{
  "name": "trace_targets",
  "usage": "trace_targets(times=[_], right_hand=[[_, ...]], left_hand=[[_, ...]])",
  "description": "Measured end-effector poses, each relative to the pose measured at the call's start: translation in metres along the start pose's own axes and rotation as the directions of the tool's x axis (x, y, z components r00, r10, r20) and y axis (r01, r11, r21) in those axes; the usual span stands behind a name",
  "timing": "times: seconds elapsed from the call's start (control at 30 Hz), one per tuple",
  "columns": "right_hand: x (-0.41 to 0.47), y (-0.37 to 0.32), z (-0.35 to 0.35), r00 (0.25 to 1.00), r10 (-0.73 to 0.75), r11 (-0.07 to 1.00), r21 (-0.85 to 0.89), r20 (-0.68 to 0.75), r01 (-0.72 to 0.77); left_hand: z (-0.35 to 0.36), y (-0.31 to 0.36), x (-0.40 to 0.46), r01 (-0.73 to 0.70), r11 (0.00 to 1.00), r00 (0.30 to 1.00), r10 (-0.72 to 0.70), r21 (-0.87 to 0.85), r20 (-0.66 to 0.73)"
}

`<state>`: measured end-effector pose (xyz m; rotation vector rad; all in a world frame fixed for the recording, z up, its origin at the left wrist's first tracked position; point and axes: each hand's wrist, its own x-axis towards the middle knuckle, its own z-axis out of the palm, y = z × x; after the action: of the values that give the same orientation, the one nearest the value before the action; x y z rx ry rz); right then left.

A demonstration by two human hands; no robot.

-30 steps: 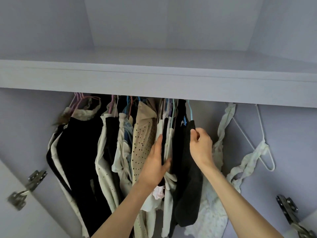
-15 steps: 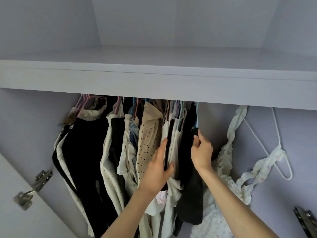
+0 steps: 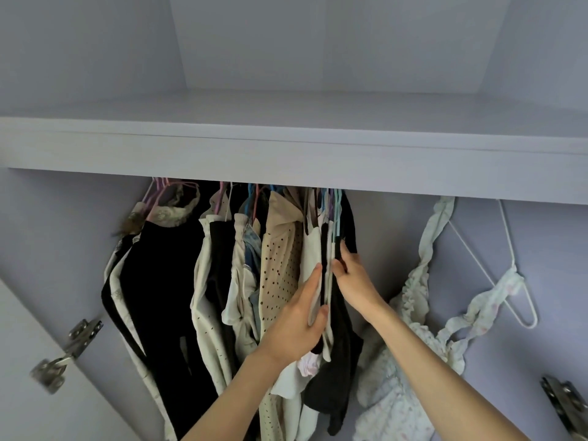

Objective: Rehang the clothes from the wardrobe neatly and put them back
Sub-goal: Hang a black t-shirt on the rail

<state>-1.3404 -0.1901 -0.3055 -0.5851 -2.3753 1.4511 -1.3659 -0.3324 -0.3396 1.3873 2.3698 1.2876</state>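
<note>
— Head view first: what do we have inside the wardrobe (image 3: 79, 218)?

— We see its white shelf (image 3: 286, 154) running across the frame, and everything hangs just below that shelf. Under its middle we find a tight row of clothes (image 3: 222, 281) on pink and blue hangers: a black garment with a lace collar (image 3: 165, 297) at the left end, then cream pieces, a beige dotted top (image 3: 280, 272), and a dark garment (image 3: 337, 361) at the right end of the row.

— And our hands?

— Our left hand (image 3: 299, 326) grips a white garment (image 3: 313, 265) below the shelf's middle, fingers laid along the cloth and thumb curled round its edge. Our right hand (image 3: 353, 278) sits just beside it, fingers curled into the top edge of the dark garment; we pinch that fabric, though the fingertips are partly hidden in the folds.

— What hangs apart from the row?

— Below the right part of the shelf, well apart from the packed clothes, a white wire hanger (image 3: 509, 265) carries a pale ruffled garment (image 3: 410, 329) that droops off it, one strap looped over the hanger's lower corner.

— Anything else?

— Metal hinges: a left hinge (image 3: 63, 354) below the shelf's left end, a right hinge (image 3: 566, 405) below its right end.
</note>
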Motion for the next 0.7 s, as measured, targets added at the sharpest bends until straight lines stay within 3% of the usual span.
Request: trace_targets(times=[0.2, 0.3, 0.4, 0.57, 0.7], right_hand=[[-0.046, 0.024, 0.013, 0.983, -0.177, 0.945, -0.287, -0.048, 0.156], [-0.065, 0.031, 0.013, 0.932, -0.348, 0.812, -0.529, -0.098, 0.248], [-0.075, 0.024, 0.013, 0.872, -0.485, 0.671, -0.666, -0.062, 0.325], [-0.110, 0.027, 0.043, 0.836, -0.519, 0.545, -0.686, 0.178, 0.483], [-0.165, 0.040, 0.088, 0.794, -0.468, 0.520, -0.606, 0.388, 0.602]], left_hand=[[-0.017, -0.004, -0.012, -0.054, 0.976, 0.998, 0.048, 0.213, 0.034], [-0.025, -0.010, -0.025, -0.072, 0.901, 0.997, 0.080, 0.429, 0.001], [-0.032, -0.012, -0.055, -0.039, 0.843, 0.994, 0.086, 0.537, -0.063], [-0.034, -0.013, -0.146, 0.215, 0.788, 0.964, -0.076, 0.577, -0.255], [-0.022, -0.004, -0.243, 0.460, 0.713, 0.879, -0.283, 0.529, -0.383]])
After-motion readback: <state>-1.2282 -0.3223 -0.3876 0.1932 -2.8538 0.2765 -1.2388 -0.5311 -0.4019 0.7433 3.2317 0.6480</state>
